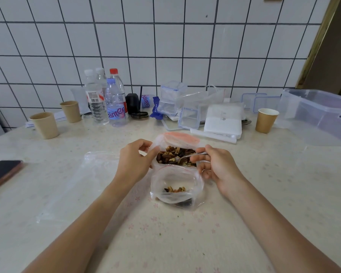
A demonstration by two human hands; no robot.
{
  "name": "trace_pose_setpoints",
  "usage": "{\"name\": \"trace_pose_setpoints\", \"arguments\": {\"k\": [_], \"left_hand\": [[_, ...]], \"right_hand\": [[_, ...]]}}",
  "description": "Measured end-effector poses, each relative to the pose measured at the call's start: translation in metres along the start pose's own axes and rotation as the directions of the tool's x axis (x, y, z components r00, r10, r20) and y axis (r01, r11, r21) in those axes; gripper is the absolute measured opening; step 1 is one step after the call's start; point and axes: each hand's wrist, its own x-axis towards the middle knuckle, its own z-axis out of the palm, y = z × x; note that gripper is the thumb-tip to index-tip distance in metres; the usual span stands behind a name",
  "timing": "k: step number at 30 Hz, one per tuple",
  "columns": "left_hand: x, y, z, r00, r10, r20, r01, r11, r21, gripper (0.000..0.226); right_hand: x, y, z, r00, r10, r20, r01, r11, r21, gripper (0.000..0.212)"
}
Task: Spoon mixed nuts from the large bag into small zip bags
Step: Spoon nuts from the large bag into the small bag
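The large clear bag (178, 139) with a pink zip strip lies open at the table's middle, full of mixed nuts (172, 155). My left hand (135, 162) pinches its left rim. My right hand (215, 168) grips a metal spoon (182, 159) whose bowl is down among the nuts in the large bag. Just in front stands a small zip bag (175, 186) with its mouth open and a few nuts at the bottom; my right hand's lower fingers touch its right rim.
Empty clear zip bags (75, 182) lie to the left, a dark phone (2, 174) at the left edge. Paper cups (45, 125) (266, 120), water bottles (114, 103), plastic containers (189, 117) and a large clear bin (319, 115) line the back near the tiled wall.
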Motion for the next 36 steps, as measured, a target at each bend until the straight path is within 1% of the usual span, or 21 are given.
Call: {"name": "trace_pose_setpoints", "arguments": {"k": [2, 5, 8, 10, 12, 14, 15, 17, 19, 20, 22, 23, 25, 27, 29, 30, 32, 33, 34, 36], "left_hand": [[0.0, 0.0, -0.001, 1.0, -0.005, 0.0, 0.005, 1.0, 0.015, 0.011], [0.001, -0.002, -0.003, 1.0, 0.001, 0.01, -0.002, 0.996, 0.085, 0.016], [0.003, -0.003, -0.009, 1.0, 0.02, 0.003, -0.021, 0.977, 0.21, 0.032], [0.004, -0.001, -0.015, 0.999, 0.028, -0.023, -0.021, 0.962, 0.272, 0.038], [0.003, 0.006, -0.021, 0.998, 0.031, -0.054, -0.014, 0.96, 0.281, 0.04], [0.001, 0.017, -0.027, 0.998, 0.049, -0.037, -0.038, 0.967, 0.252, 0.039], [0.0, 0.022, -0.031, 0.998, 0.055, 0.01, -0.056, 0.972, 0.23, 0.039], [-0.004, 0.033, -0.038, 0.984, 0.033, 0.177, -0.07, 0.975, 0.212, 0.041], [-0.01, 0.041, -0.043, 0.935, -0.027, 0.354, -0.064, 0.968, 0.243, 0.045], [-0.012, 0.044, -0.044, 0.909, -0.059, 0.412, -0.059, 0.962, 0.268, 0.048], [-0.014, 0.045, -0.045, 0.871, -0.114, 0.477, -0.057, 0.943, 0.329, 0.051], [-0.014, 0.045, -0.045, 0.854, -0.132, 0.503, -0.057, 0.938, 0.342, 0.049], [-0.015, 0.044, -0.045, 0.818, -0.149, 0.555, -0.034, 0.952, 0.305, 0.039], [-0.015, 0.043, -0.045, 0.797, -0.136, 0.589, -0.004, 0.973, 0.23, 0.027], [-0.015, 0.042, -0.044, 0.792, -0.111, 0.6, 0.008, 0.985, 0.171, 0.019], [-0.015, 0.042, -0.044, 0.789, -0.109, 0.604, 0.022, 0.989, 0.149, 0.017], [-0.014, 0.043, -0.044, 0.779, -0.127, 0.614, 0.064, 0.99, 0.125, 0.017], [-0.014, 0.044, -0.045, 0.773, -0.139, 0.619, 0.08, 0.989, 0.122, 0.018], [-0.014, 0.045, -0.045, 0.767, -0.149, 0.624, 0.093, 0.988, 0.121, 0.018], [-0.013, 0.048, -0.048, 0.753, -0.162, 0.638, 0.126, 0.987, 0.102, 0.019]], "right_hand": [[0.0, -0.001, -0.001, 1.0, -0.018, -0.015, 0.017, 1.0, -0.014, 0.035], [-0.001, -0.003, -0.001, 0.999, -0.024, -0.032, 0.024, 1.0, -0.01, 0.036], [-0.002, -0.006, -0.004, 0.998, -0.043, -0.04, 0.043, 0.999, 0.011, 0.035], [-0.003, -0.01, -0.005, 0.997, -0.072, -0.034, 0.073, 0.997, 0.041, 0.036], [-0.004, -0.016, -0.007, 0.994, -0.101, -0.033, 0.103, 0.992, 0.069, 0.036], [-0.005, -0.022, -0.011, 0.992, -0.121, -0.028, 0.123, 0.988, 0.089, 0.037], [-0.006, -0.025, -0.013, 0.991, -0.129, -0.023, 0.13, 0.987, 0.096, 0.038], [-0.009, -0.031, -0.017, 0.99, -0.141, -0.008, 0.141, 0.984, 0.106, 0.039], [-0.011, -0.037, -0.02, 0.988, -0.152, 0.01, 0.15, 0.982, 0.112, 0.039], [-0.013, -0.039, -0.021, 0.988, -0.154, 0.022, 0.151, 0.982, 0.111, 0.039], [-0.017, -0.044, -0.024, 0.987, -0.149, 0.051, 0.144, 0.985, 0.09, 0.038], [-0.019, -0.046, -0.024, 0.987, -0.146, 0.067, 0.142, 0.988, 0.067, 0.037], [-0.023, -0.048, -0.024, 0.983, -0.154, 0.099, 0.156, 0.988, -0.014, 0.038], [-0.026, -0.048, -0.021, 0.973, -0.194, 0.128, 0.209, 0.97, -0.121, 0.039], [-0.03, -0.046, -0.016, 0.942, -0.294, 0.163, 0.327, 0.916, -0.233, 0.043], [-0.032, -0.044, -0.012, 0.908, -0.373, 0.191, 0.415, 0.865, -0.281, 0.046], [-0.038, -0.04, -0.006, 0.803, -0.536, 0.259, 0.595, 0.724, -0.349, 0.048], [-0.041, -0.039, -0.004, 0.748, -0.596, 0.293, 0.663, 0.649, -0.374, 0.048], [-0.045, -0.038, -0.001, 0.701, -0.638, 0.32, 0.71, 0.58, -0.399, 0.047], [-0.051, -0.038, 0.001, 0.629, -0.69, 0.357, 0.765, 0.47, -0.439, 0.046]]}}
